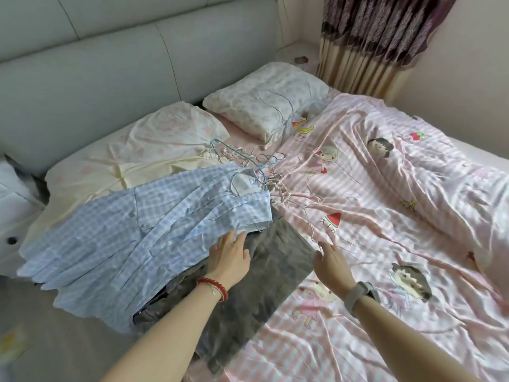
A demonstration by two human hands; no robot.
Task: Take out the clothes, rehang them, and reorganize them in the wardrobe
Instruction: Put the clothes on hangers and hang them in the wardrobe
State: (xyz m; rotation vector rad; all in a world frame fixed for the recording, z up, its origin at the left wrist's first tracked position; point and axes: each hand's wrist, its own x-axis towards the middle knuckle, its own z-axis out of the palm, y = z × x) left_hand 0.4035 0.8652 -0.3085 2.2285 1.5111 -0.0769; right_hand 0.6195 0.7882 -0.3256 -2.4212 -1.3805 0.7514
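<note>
bed (358, 312) carries everything, no wardrobe in view. clothes pile sits on the bed's left half: one blue checked shirt (137, 227) spread on top, one grey garment (264, 288) under it and sticking out toward the camera. whether more pieces are buried beneath cannot be told.

hangers (256, 172): a tangle of thin wire ones at the shirt's collar end, pink, white and at least one teal. too knotted to count. one more pale hanger (275, 111) lies across the far pillow.

pillows: two, near pillow (170, 133) by the headboard (82, 73), far pillow (264, 97) toward the curtain (371, 37). one pink striped cartoon quilt (413, 175) covers the right half.

left hand (231, 255): grip spread, fingers straight, fingertips at the shirt's lower hem, palm over the grey garment. red bead bracelet (213, 288) on that wrist.

right hand (330, 260): grip spread and relaxed, holding nothing, just beside the grey garment's right edge over the quilt; contact with fabric cannot be told. grey watch (360, 293) on that wrist.

white nightstand (13, 216) at far left beside the bed.
</note>
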